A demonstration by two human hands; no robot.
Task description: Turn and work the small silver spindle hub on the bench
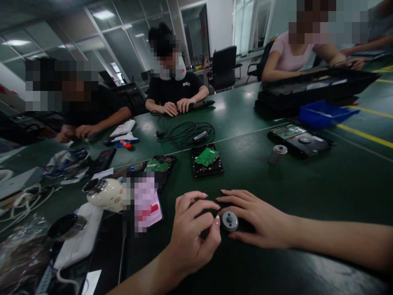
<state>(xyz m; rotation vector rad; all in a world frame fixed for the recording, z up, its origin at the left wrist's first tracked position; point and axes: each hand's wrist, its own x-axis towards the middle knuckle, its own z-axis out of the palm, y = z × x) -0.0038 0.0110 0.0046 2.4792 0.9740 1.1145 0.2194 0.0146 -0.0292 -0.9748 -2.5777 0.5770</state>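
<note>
A small round metal motor (pixel 230 221) is on the green table just in front of me, its pale end face up with a dark centre and holes. My right hand (pixel 256 217) curves around it from the right, thumb at its near edge and index finger at its far edge. On its left side is my left hand (pixel 196 233), with thumb and index fingertips pinched together close to the motor's rim. Whether something tiny sits in that pinch is hidden. Another metal cylinder (pixel 278 154) stands farther off to the right.
Hard drives with green boards (pixel 208 159) lie ahead, beside a coiled black cable (pixel 187 135). A cream bottle (pixel 106 194) and a pink-screened phone (pixel 149 205) are at left. A blue bin (pixel 322 114) and black casing (pixel 307 90) stand at far right. Several people sit opposite.
</note>
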